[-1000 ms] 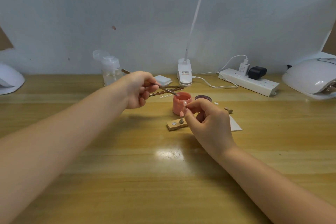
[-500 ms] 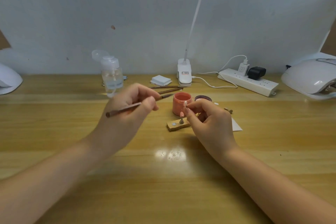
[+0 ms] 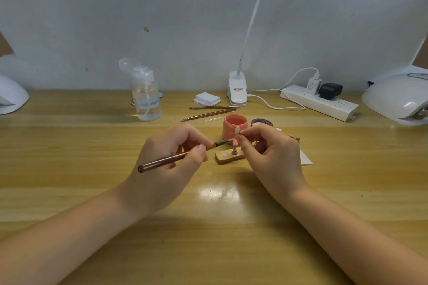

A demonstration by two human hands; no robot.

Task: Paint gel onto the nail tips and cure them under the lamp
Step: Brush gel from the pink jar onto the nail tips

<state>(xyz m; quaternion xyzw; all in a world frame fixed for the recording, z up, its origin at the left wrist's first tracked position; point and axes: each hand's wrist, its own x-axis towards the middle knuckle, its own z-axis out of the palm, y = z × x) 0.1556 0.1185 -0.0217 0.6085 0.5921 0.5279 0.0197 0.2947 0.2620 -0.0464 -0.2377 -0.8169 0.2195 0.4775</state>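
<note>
Nail tip (image 3: 237, 131) pinched by right hand (image 3: 272, 152) above desk (image 3: 69, 146). Left hand (image 3: 169, 162) grips brush (image 3: 176, 157), bristles near tip

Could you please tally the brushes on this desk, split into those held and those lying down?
Copper-handled brush gripped in the left hand: 1
Thin brown brushes lying on the wooden desk, the far one and the near one: 2
Total: 3
</note>
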